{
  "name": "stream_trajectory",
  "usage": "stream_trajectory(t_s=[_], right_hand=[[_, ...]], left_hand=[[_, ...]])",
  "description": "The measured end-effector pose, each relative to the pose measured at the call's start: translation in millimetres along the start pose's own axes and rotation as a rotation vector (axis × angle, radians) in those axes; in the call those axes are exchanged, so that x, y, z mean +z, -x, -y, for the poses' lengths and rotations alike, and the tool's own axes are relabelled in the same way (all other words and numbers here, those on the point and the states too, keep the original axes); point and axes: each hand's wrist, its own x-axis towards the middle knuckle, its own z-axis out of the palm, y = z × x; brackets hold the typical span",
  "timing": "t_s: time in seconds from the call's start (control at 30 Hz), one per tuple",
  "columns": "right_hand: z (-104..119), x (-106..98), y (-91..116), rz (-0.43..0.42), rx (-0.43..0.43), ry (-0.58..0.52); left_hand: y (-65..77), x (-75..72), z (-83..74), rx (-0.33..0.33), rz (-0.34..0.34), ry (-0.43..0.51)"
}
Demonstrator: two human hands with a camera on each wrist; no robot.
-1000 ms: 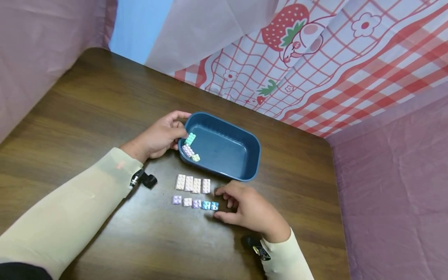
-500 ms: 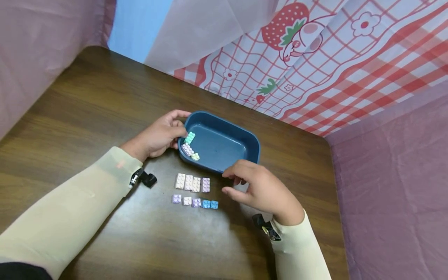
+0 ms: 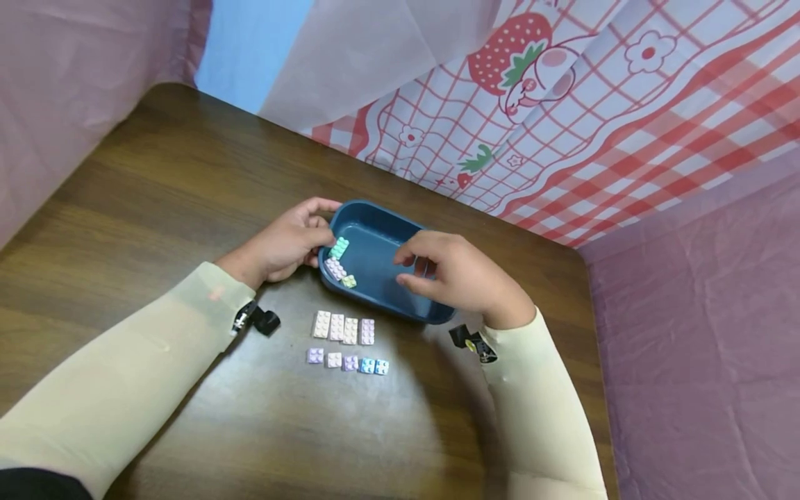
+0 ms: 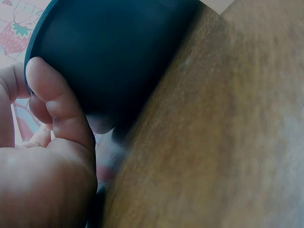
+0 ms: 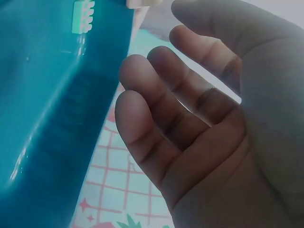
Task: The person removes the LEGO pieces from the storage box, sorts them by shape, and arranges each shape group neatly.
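Observation:
A dark blue plastic tray (image 3: 400, 303) sits on the table; my left hand (image 3: 284, 239) grips its left end, thumb over the rim. The left wrist view shows that thumb (image 4: 59, 102) against the tray's dark wall. Above the tray's right half hovers my right hand (image 3: 459, 274), fingers loosely bent and nothing between them. In the right wrist view its fingers (image 5: 135, 116) stand apart from the thumb. Inside the tray at the left lie a mint green toy brick (image 3: 339, 248), a pale lilac brick (image 3: 335, 269) and a small yellow-green brick (image 3: 348, 281).
In front of the tray, several pale eight-stud-like long bricks (image 3: 337, 327) form one row. Below runs a row of small square bricks: lilac (image 3: 315, 355), white (image 3: 334, 360) and blue (image 3: 367, 365). A strawberry-patterned cloth (image 3: 437, 146) hangs behind the wooden table (image 3: 250, 430).
My right hand has moved from beside the brick rows up and away, over the tray's right half. The left hand keeps its grip on the tray, and the bricks lie as before.

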Motion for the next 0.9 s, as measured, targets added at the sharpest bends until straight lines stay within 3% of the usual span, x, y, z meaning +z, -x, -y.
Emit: stream_trajectory(t_s=[0.47,0.7,0.9], right_hand=[[-23.5,16.0,-45.6,0.129,0.009,-0.076],[-37.1,29.9,-64.1,0.226,0.063,-0.105],[-44.9,41.5,-79.6,0.236,0.123,-0.071]], left_hand=[[-1.6,-0.4,0.9,-0.017,0.004,-0.007],[-0.6,-1.2,1.2,-0.005,0.015,-0.008],[0.2,-2.1,0.4,-0.01,0.016,0.002]])
